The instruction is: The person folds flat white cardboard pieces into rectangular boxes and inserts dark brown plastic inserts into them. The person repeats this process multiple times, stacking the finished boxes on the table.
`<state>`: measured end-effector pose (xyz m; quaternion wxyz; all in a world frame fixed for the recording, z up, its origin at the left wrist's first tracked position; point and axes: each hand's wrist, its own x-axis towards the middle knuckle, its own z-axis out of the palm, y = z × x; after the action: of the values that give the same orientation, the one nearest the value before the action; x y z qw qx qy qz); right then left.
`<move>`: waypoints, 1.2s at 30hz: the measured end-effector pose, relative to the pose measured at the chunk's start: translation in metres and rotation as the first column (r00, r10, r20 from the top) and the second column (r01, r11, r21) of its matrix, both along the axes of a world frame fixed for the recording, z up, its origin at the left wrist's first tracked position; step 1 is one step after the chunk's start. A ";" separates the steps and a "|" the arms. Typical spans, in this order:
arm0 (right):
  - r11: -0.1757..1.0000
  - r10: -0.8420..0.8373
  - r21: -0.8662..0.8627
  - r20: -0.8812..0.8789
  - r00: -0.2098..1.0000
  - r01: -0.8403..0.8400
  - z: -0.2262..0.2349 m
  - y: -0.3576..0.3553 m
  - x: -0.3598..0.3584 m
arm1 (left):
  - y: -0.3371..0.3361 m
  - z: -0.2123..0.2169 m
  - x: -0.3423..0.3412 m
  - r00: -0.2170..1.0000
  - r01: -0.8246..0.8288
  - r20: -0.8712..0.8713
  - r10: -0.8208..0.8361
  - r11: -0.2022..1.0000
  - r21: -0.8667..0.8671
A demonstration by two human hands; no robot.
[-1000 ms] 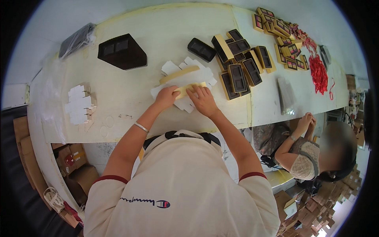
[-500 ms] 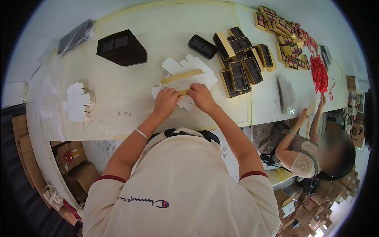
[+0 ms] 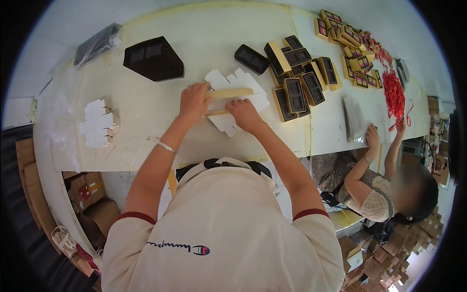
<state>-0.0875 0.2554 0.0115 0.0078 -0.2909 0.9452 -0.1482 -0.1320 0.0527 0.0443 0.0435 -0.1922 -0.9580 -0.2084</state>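
A partly folded cardboard box (image 3: 232,92) lies before me, white inside, with two gold walls standing up and white flaps spread around it. My left hand (image 3: 195,101) is at its left end, fingers bent and closed on the cardboard there. My right hand (image 3: 244,115) has its curled fingers closed over the near wall. Part of that wall and both sets of fingertips are hidden. Just beyond lies a black plastic tray (image 3: 251,59) with square hollows. A stack of such black trays (image 3: 154,58) stands farther left.
Gold boxes with black trays (image 3: 295,95) are piled to the right. Flat white box blanks (image 3: 97,124) lie at the left. Red ribbons (image 3: 392,92) and filled boxes (image 3: 357,63) sit at the far right, where a co-worker (image 3: 372,187) handles ribbon. Clear plastic sleeves (image 3: 353,119) lie nearer.
My left hand has moved from the near wall to the box's left end, up and leftward. My right hand stays at the near wall. The co-worker's hands have shifted by the ribbon.
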 end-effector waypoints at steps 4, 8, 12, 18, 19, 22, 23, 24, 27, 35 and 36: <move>0.999 -0.007 -0.037 -0.140 0.990 0.002 0.007 -0.010 0.019 | -0.005 -0.004 -0.011 0.919 0.138 0.357 -0.166 0.985 0.103; 0.999 -0.035 -0.043 -0.228 0.973 0.026 -0.004 -0.029 0.046 | 0.001 -0.016 0.002 0.944 0.193 0.275 -0.181 0.981 -0.015; 0.991 -0.120 -0.086 -0.201 0.972 0.104 0.001 -0.021 0.051 | 0.016 0.030 0.007 0.888 0.073 0.453 -0.082 0.997 0.036; 0.975 -0.076 -0.222 -0.195 0.978 0.031 0.036 0.032 0.028 | 0.040 0.040 0.025 0.928 0.116 0.308 -0.209 0.949 0.295; 0.972 -0.041 -0.237 -0.216 0.976 -0.012 0.031 0.036 0.026 | 0.045 0.033 0.029 0.930 0.159 0.284 -0.233 0.952 0.260; 0.984 0.068 -0.164 -0.060 0.996 -0.077 0.010 0.041 0.031 | 0.038 -0.019 0.039 0.906 0.361 0.146 -0.396 0.907 0.216; 0.982 0.073 -0.167 -0.085 0.994 -0.086 0.012 0.041 0.033 | 0.034 -0.020 0.042 0.866 0.346 0.284 -0.411 0.903 0.253; 0.981 0.078 -0.170 -0.111 0.991 -0.097 0.015 0.042 0.037 | 0.028 -0.021 0.044 0.853 0.372 0.274 -0.444 0.886 0.279; 0.967 0.080 -0.231 -0.119 0.990 -0.106 0.015 0.047 0.039 | 0.013 -0.012 0.047 0.806 0.444 0.268 -0.528 0.838 0.317; 0.845 -0.125 -0.506 0.133 0.983 0.176 -0.011 0.007 0.036 | 0.024 -0.010 0.031 0.768 0.524 0.289 -0.571 0.820 0.229; 0.823 -0.141 -0.522 0.195 0.971 0.224 -0.010 0.004 0.036 | 0.027 -0.013 0.031 0.792 0.484 0.296 -0.534 0.845 0.229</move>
<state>-0.0515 0.2595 0.0016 -0.0189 -0.1774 0.8851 -0.4297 -0.1006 0.0800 0.0312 -0.1710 -0.3996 -0.8455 -0.3103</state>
